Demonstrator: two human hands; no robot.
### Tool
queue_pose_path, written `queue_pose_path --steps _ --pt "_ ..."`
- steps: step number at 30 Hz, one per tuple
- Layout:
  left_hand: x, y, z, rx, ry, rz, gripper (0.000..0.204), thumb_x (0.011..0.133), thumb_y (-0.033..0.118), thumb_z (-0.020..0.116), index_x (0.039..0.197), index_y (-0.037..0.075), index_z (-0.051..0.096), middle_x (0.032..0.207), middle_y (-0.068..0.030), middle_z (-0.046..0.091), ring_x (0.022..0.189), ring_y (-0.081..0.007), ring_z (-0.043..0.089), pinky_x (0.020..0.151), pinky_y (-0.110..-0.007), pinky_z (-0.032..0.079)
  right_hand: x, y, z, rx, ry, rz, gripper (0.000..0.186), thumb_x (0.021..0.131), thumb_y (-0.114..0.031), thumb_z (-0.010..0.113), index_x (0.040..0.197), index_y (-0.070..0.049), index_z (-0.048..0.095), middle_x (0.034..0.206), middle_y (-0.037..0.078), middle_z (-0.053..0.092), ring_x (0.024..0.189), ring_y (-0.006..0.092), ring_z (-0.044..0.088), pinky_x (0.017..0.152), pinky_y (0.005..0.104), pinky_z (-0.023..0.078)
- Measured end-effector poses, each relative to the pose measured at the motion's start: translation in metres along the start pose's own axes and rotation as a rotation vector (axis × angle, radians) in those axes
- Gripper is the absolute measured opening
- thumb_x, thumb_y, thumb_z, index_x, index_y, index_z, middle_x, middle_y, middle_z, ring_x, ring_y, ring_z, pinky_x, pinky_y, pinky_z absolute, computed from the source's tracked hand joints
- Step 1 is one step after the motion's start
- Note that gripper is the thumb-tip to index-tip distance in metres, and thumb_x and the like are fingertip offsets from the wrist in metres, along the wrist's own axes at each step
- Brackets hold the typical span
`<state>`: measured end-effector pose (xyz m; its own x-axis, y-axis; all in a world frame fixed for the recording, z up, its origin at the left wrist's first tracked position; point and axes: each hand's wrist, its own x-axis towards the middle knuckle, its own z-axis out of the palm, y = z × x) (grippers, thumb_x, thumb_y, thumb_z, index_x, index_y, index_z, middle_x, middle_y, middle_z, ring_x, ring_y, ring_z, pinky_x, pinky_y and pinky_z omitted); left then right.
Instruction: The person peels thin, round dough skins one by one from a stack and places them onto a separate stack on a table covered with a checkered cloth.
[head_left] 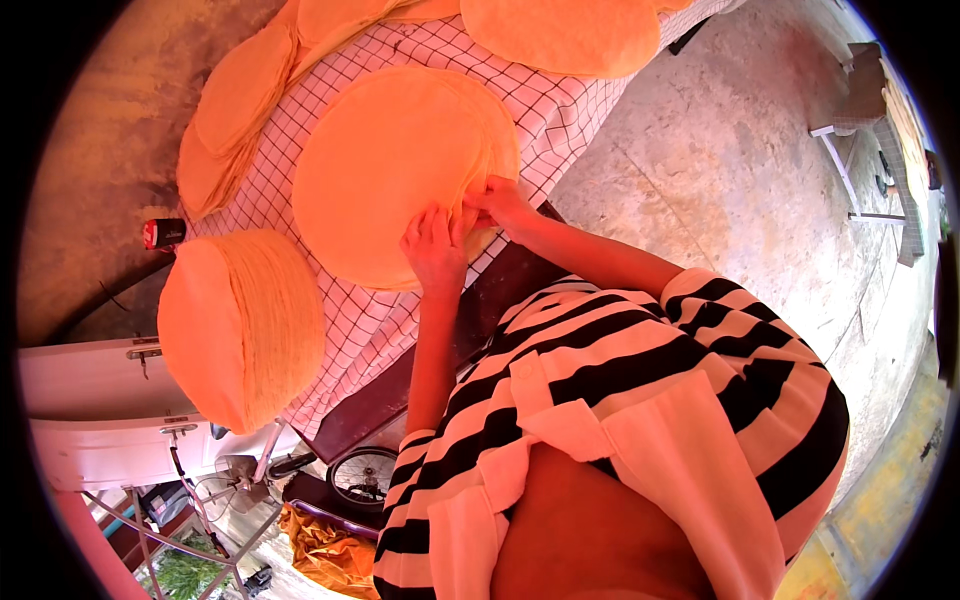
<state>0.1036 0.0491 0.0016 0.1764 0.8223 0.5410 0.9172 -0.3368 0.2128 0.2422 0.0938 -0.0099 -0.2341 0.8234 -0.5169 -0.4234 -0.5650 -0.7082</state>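
A stack of thin, round, flat sheets [390, 160], orange in this light, lies on a table covered with a checked cloth [350, 350]. Its upper sheets are slightly shifted, so lower edges show along the right side. At its near right edge, my left hand [437, 248] has its fingers bent and pinched together on the rim of an upper sheet. My right hand [505, 205] comes in from the right and pinches the same rim close beside it. The fingertips nearly meet, and they partly hide the edge between them.
A tall stack of similar sheets [240, 330] stands at the near left. More piles lie at the far left [240, 110] and far edge [565, 35]. A red can [163, 234] is by the left table edge. A fan [232, 482] and a wheel [363, 476] are below.
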Motion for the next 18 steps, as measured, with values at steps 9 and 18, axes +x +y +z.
queue_pose_path --steps 9,18 --pt "0.006 -0.015 0.004 -0.359 -0.085 -0.272 0.015 0.074 0.018 0.063 0.079 0.004 0.062 0.096 -0.0092 0.062 0.095 -0.0280 0.050 0.082 -0.038 0.039 0.008 0.007 -0.003 -0.055 0.003 -0.024 0.026 0.077 -0.016 0.067 0.093 0.000 0.052 0.084 0.009 0.060 0.072 0.0174 0.062 0.059 0.0290 0.053" --pt "0.011 -0.029 -0.001 -0.455 -0.244 -0.431 0.011 0.073 0.015 0.065 0.077 0.005 0.065 0.099 -0.0086 0.061 0.097 -0.0243 0.050 0.084 -0.033 0.040 0.000 0.001 -0.002 -0.118 0.000 -0.074 0.020 0.077 -0.013 0.066 0.087 0.000 0.055 0.077 0.007 0.060 0.065 0.0150 0.060 0.053 0.0261 0.052"
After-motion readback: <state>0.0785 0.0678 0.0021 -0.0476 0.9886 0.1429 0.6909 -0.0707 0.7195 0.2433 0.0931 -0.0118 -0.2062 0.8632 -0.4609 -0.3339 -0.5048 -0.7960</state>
